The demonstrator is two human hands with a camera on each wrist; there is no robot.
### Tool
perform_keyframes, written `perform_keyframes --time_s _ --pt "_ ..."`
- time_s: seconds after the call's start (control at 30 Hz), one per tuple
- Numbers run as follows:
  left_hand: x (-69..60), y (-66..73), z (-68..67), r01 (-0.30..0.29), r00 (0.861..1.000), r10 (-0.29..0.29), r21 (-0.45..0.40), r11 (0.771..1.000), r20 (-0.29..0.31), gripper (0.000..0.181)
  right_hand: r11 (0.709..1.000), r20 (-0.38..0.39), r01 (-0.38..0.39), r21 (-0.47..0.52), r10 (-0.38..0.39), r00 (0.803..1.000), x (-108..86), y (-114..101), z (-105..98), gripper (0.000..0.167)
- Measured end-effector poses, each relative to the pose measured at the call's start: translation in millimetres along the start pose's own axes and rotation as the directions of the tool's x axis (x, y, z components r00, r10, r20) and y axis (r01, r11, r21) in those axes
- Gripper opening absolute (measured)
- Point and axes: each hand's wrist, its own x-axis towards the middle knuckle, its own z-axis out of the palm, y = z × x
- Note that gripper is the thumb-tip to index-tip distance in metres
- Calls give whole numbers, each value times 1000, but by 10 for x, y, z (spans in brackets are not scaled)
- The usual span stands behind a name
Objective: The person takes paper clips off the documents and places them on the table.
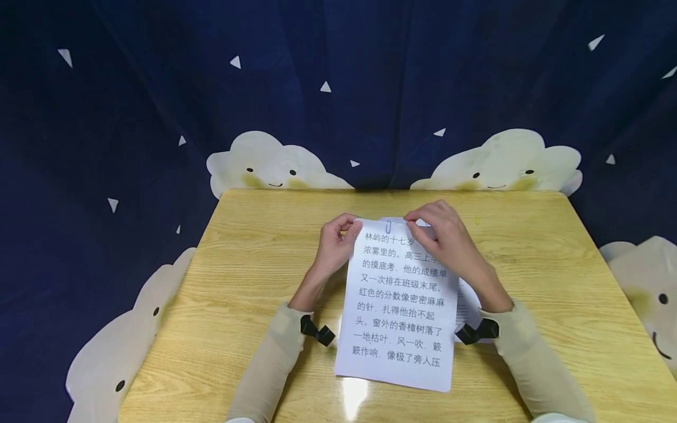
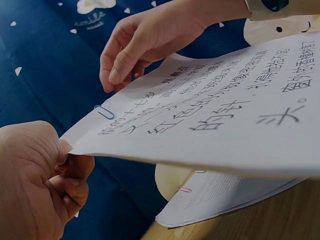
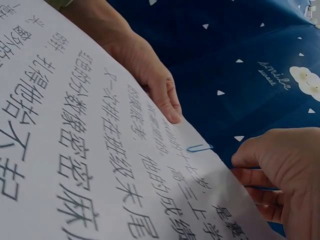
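Note:
A white printed sheet (image 1: 399, 311) is held up off the table, with a blue paper clip (image 1: 388, 227) on its top edge. My left hand (image 1: 337, 239) pinches the sheet's top left corner between thumb and fingers; the left wrist view shows this left hand (image 2: 37, 175) at the corner, left of the clip (image 2: 104, 112). My right hand (image 1: 449, 238) is at the top right part of the sheet, fingers bent. In the right wrist view the right hand (image 3: 285, 172) has its fingers behind the edge, its thumb apart from the paper (image 3: 100, 130).
Below and behind the raised sheet lie other printed papers (image 1: 469, 308), with a pink clip (image 2: 184, 189) on one. A small yellow clip (image 1: 477, 221) lies on the wooden table (image 1: 254, 264) toward the back right. A dark blue curtain (image 1: 296, 70) with clouds hangs behind.

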Motion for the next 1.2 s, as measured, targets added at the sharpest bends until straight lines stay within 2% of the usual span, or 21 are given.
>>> perform_keyframes --time_s 0.27,0.5,0.9,1.2 --pt "2 0 15 -3 1000 3 24 1000 19 15 1000 28 -7 6 7 1000 -17 -23 107 9" --pt "-2 11 27 -12 1000 11 56 998 13 15 1000 22 -23 7 23 999 -27 -22 143 9" --pt "-23 19 60 -30 999 29 33 999 41 15 1000 8 -10 -2 10 1000 -34 18 210 10" --pt "-31 10 78 -21 999 19 38 999 43 16 1000 -17 -10 -11 10 1000 -25 10 213 7"
